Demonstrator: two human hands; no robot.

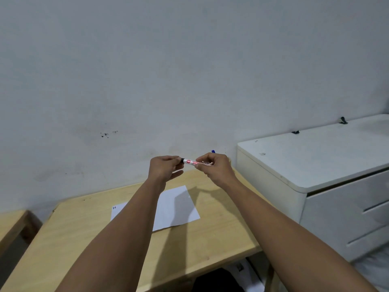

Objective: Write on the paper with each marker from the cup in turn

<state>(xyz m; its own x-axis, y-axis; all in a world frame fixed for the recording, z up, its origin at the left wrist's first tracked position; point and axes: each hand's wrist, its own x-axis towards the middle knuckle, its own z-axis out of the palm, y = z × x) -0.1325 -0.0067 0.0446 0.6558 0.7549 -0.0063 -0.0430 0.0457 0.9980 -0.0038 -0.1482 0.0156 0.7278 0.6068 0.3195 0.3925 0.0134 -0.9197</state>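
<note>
Paper (176, 207) lies flat mid-desk (69, 239), its left part under the left forearm; a few small coloured marks show at its top-left corner, rest of the visible sheet blank

Above the desk's far edge, both hands hold one marker (190, 161) level, in the air, well clear of the paper
- left hand (163, 168): fingers curled round the black cap end, lower fingers loose
- right hand (214, 167): thumb and fingers pinching the white barrel with the red label

Looks like uncapping or recapping, can't tell which from this

To do it well:
- pull or push straight along the barrel, no twist sideways
- grip on the barrel stays firm, cap hand does the travel
- if uncapping, keep the cap in the left hand, don't drop it on the paper
- if recapping, press till it seats

Cup is hidden behind the right hand at the desk's far right corner; only a blue tip (213, 151) pokes up there, probably another marker
</note>
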